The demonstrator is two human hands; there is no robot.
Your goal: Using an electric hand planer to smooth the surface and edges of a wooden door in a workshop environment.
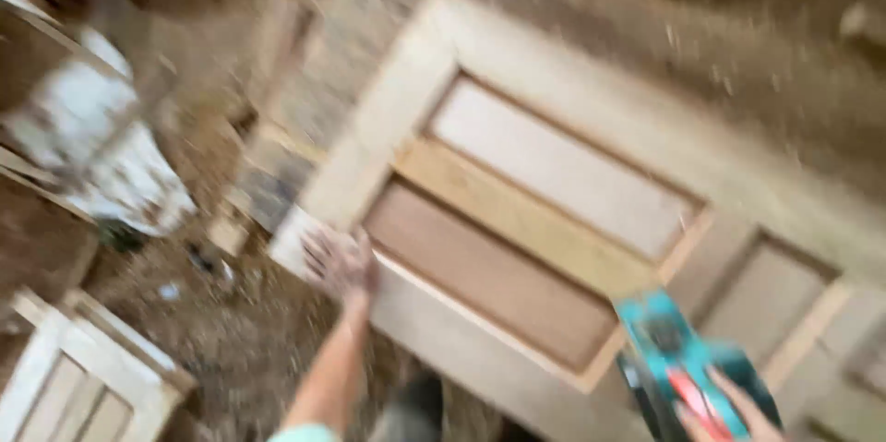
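A large unfinished wooden panelled door (443,82) lies flat and slanted across the view. My left hand (340,262) rests palm down with fingers spread on the door's near left corner. My right hand (729,410) grips the handle of a teal and red power tool (678,354), which sits on the door's near edge at the lower right. The picture is blurred by motion, so fine details are unclear.
The floor (231,340) around the door is covered in sawdust and scraps. A white paint-stained object (101,147) stands at the left. Another pale wooden frame (78,377) lies at the lower left. Loose wood offcuts (231,230) lie next to the door's left corner.
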